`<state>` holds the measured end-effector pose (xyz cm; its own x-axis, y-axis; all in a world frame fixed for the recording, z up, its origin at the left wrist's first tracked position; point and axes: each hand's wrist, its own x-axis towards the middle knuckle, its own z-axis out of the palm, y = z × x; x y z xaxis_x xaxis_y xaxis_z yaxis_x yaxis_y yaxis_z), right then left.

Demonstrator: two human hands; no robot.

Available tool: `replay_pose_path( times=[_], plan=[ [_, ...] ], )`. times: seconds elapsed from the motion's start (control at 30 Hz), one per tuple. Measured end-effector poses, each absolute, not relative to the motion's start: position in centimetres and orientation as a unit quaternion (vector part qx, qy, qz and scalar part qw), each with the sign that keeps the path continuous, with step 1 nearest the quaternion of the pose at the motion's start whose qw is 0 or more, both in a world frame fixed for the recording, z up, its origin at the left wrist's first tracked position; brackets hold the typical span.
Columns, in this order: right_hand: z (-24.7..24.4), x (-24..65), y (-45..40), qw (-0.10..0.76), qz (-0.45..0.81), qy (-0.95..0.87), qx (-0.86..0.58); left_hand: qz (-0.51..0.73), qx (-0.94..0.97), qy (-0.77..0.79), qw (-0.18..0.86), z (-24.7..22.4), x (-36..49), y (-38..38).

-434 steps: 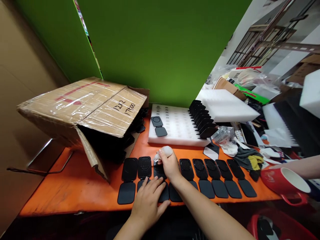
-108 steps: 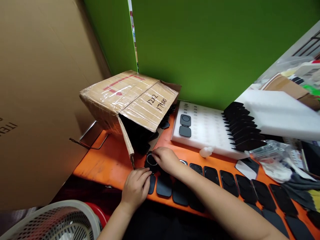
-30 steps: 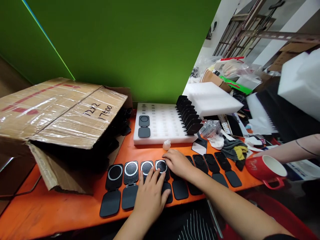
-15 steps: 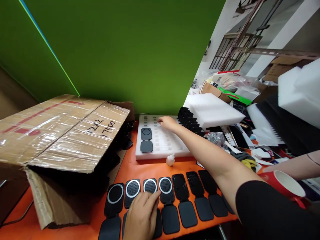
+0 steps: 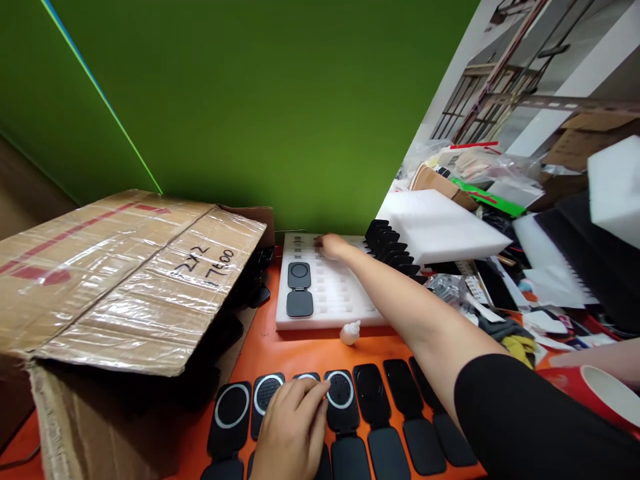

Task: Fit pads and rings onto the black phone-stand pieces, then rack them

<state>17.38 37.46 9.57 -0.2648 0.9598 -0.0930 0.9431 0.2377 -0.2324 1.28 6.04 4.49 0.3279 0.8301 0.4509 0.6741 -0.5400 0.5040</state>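
Near the front edge, my left hand (image 5: pixel 293 427) is over the row of black folding pads, its fingers bent together by a pad with a white ring (image 5: pixel 341 392). What its fingertips hold, if anything, is hidden. My right hand (image 5: pixel 333 247) reaches to the far part of the white foam tray (image 5: pixel 327 320). Its fingers are closed among the slots; anything between them is too small to make out. On the tray's left side lies an unfolded dark pad (image 5: pixel 300 275). A small white bottle (image 5: pixel 350 333) stands between the tray and the row.
A large cardboard box (image 5: pixel 150 267) with dark pieces inside fills the left. Several black pads (image 5: pixel 390 247) stand upright at the tray's right. Beyond are a white foam block (image 5: pixel 440 223) and clutter. A red mug (image 5: pixel 595 393) and another person's arm (image 5: pixel 585 360) are at the right.
The view has shifted slightly, so the tray and row appear lower and further right. My right hand has turned slightly at the tray's far slots. My left hand stays over the row.
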Motion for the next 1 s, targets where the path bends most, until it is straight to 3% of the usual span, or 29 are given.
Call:
replay_pose_path(
  times=[0.17,0.27,0.33,0.47,0.63,1.0],
  plan=[
    [13.5,19.4,34.3,0.139,0.086,-0.759,-0.630,0.310,0.805,0.489,0.131,5.2,1.9,6.9],
    [15.6,21.9,27.7,0.268,0.063,-0.769,-0.577,0.288,0.818,0.476,0.145,5.2,3.2,6.2],
    [15.3,23.6,21.8,0.293,0.064,-0.770,-0.564,0.272,0.833,0.455,0.157,4.9,4.3,5.2],
    [10.6,25.5,11.7,0.212,0.127,-0.771,-0.587,0.234,0.858,0.428,0.160,4.0,6.3,3.5],
    [5.4,25.2,8.1,0.095,0.149,-0.773,-0.610,0.186,0.876,0.426,0.132,3.1,7.3,2.7],
    [5.2,24.9,8.4,0.027,0.073,-0.780,-0.621,0.147,0.864,0.462,0.138,3.3,8.8,2.9]
  ],
)
